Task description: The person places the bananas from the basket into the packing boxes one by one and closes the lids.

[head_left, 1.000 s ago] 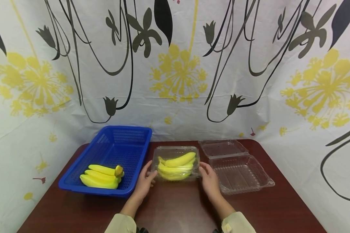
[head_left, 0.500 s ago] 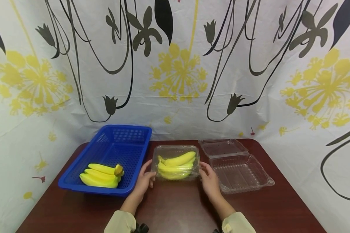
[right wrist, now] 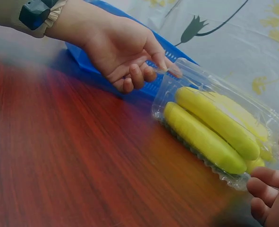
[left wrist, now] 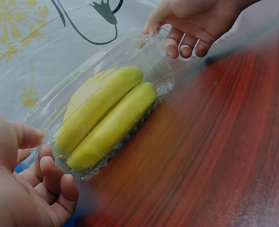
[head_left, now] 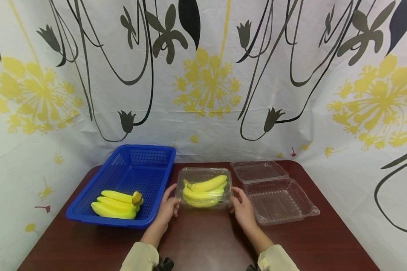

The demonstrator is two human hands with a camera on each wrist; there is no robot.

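Note:
A closed clear plastic clamshell box (head_left: 203,172) stands in front of me at the middle of the table. A bunch of yellow bananas (head_left: 206,192) shows through its lid. My left hand (head_left: 165,211) pinches the box's near left corner between thumb and forefinger, the other fingers loosely bent. At the opposite near corner, my right hand (head_left: 243,210) does the same with thumb and forefinger. Both wrist views show the bananas (left wrist: 104,118) lying inside, and the right hand (left wrist: 200,21) at the far end in the left wrist view.
To the left is a blue plastic basket (head_left: 105,221) with another banana bunch (head_left: 117,205) at its near end. An open clear clamshell box (head_left: 278,199) lies on the right, its lid folded back. Behind the dark red table (head_left: 207,241) hangs a flower-patterned cloth (head_left: 203,143).
Hands and box have hardly moved; the whole head view has shifted very slightly. Both hands keep their hold on the box corners.

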